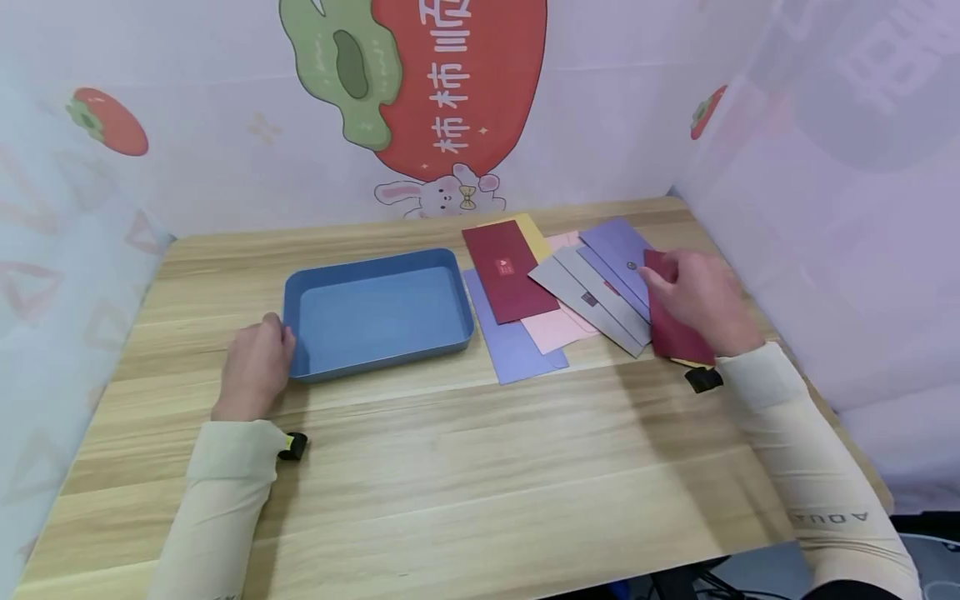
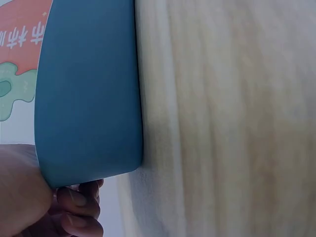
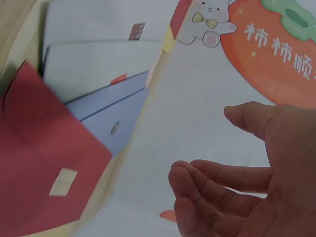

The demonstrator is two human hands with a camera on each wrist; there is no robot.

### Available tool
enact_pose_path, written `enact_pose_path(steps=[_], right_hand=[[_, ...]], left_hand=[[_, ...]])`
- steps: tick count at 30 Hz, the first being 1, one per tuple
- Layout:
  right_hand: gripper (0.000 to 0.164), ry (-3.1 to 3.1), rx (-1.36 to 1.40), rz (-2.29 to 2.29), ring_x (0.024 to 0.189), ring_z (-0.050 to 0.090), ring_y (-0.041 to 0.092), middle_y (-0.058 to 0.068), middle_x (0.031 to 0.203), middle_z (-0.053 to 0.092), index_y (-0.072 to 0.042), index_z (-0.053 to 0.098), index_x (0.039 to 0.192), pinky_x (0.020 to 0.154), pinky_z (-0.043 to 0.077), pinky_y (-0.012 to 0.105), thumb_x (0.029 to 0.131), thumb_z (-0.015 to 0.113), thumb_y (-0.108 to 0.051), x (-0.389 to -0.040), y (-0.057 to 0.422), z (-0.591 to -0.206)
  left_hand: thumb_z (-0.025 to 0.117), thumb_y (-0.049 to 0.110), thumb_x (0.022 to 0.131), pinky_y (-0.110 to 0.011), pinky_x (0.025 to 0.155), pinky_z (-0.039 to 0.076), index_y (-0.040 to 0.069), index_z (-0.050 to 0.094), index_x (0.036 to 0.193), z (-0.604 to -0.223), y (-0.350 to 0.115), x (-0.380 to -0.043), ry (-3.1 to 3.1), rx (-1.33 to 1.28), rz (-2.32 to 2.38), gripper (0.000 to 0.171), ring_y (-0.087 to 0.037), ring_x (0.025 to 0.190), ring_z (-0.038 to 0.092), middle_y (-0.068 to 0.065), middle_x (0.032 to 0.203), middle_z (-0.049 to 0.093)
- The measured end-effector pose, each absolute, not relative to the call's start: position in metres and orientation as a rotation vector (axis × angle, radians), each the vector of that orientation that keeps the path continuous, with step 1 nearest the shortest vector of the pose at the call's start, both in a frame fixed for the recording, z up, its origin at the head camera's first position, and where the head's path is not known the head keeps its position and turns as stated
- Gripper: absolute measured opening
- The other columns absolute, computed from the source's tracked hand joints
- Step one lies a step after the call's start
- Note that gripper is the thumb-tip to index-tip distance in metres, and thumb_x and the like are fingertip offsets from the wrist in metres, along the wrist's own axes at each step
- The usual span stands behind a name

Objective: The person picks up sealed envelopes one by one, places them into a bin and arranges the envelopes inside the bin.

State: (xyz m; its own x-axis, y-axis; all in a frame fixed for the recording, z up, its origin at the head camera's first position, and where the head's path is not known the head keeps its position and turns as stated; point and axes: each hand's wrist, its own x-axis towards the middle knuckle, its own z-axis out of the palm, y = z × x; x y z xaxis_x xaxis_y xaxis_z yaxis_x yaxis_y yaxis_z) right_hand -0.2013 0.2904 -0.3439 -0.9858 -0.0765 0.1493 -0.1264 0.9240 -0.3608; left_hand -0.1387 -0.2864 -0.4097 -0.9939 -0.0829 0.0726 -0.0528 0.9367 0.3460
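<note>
On the left half of the table lies a shallow blue tray [image 1: 382, 312]. My left hand [image 1: 257, 362] grips its left wall, and the left wrist view shows several curled fingers [image 2: 79, 202] against the outside of that wall. My right hand [image 1: 701, 296] hovers over a dark red envelope [image 1: 670, 329] at the right end of a spread of envelopes. In the right wrist view its fingers are loosely bent, thumb apart, holding nothing. A pale label marks that dark red envelope [image 3: 44, 163], which lies beside grey envelopes [image 3: 98, 64] and blue ones [image 3: 118, 121].
Between tray and right hand, several envelopes overlap: another dark red one [image 1: 506, 275], a yellow one [image 1: 534, 237], pink ones [image 1: 551, 332], a periwinkle one [image 1: 517, 354], grey ones [image 1: 585, 287] and purple-blue ones [image 1: 618, 246]. A printed cloth [image 1: 225, 150] hangs behind the wooden table [image 1: 450, 500].
</note>
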Motion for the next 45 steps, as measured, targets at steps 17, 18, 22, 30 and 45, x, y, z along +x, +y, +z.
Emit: enact_pose_path(steps=[17, 18, 22, 30, 45], right_hand=[[0.054, -3.165, -0.05, 0.529, 0.088, 0.066, 0.041, 0.033, 0.111, 0.068, 0.012, 0.063, 0.124, 0.07, 0.056, 0.051, 0.1, 0.071, -0.035, -0.197, 0.34, -0.347], [0.055, -3.177, -0.037, 0.522, 0.091, 0.066, 0.043, 0.034, 0.114, 0.067, 0.013, 0.062, 0.126, 0.073, 0.056, 0.054, 0.099, 0.071, -0.035, -0.198, 0.342, -0.348], [0.058, -3.231, 0.003, 0.487, 0.099, 0.064, 0.048, 0.036, 0.119, 0.065, 0.014, 0.061, 0.127, 0.08, 0.055, 0.06, 0.099, 0.072, -0.036, -0.2, 0.347, -0.354], [0.047, -3.284, 0.337, 0.377, 0.089, 0.063, 0.036, 0.027, 0.102, 0.071, 0.012, 0.067, 0.117, 0.081, 0.056, 0.053, 0.095, 0.078, -0.028, -0.193, 0.351, -0.374], [0.068, -3.289, 0.529, 0.169, 0.094, 0.062, 0.032, 0.024, 0.112, 0.065, 0.004, 0.069, 0.125, 0.077, 0.059, 0.048, 0.083, 0.088, -0.046, -0.174, 0.336, -0.389]], left_hand=[[0.048, 0.01, 0.108, -0.048, 0.059, 0.047, -0.011, 0.056, 0.096, -0.412, -0.287, -0.139, -2.991, 0.101, -0.542, 0.026, -0.037, 0.066, 0.055, -0.026, 0.076, 0.059], [0.048, 0.01, 0.108, -0.048, 0.059, 0.047, -0.011, 0.055, 0.096, -0.412, -0.287, -0.139, -2.992, 0.101, -0.547, 0.026, -0.036, 0.066, 0.055, -0.025, 0.076, 0.058], [0.048, 0.01, 0.109, -0.044, 0.058, 0.046, -0.011, 0.056, 0.096, -0.411, -0.287, -0.139, -3.001, 0.107, -0.557, 0.025, -0.034, 0.066, 0.054, -0.023, 0.075, 0.057], [0.049, 0.009, 0.109, -0.044, 0.059, 0.047, -0.011, 0.056, 0.096, -0.412, -0.286, -0.139, -2.997, 0.1, -0.568, 0.025, -0.034, 0.066, 0.054, -0.023, 0.075, 0.058], [0.048, 0.01, 0.109, -0.039, 0.056, 0.044, -0.01, 0.055, 0.095, -0.411, -0.286, -0.141, -3.015, 0.112, -0.569, 0.026, -0.031, 0.064, 0.053, -0.019, 0.073, 0.055]])
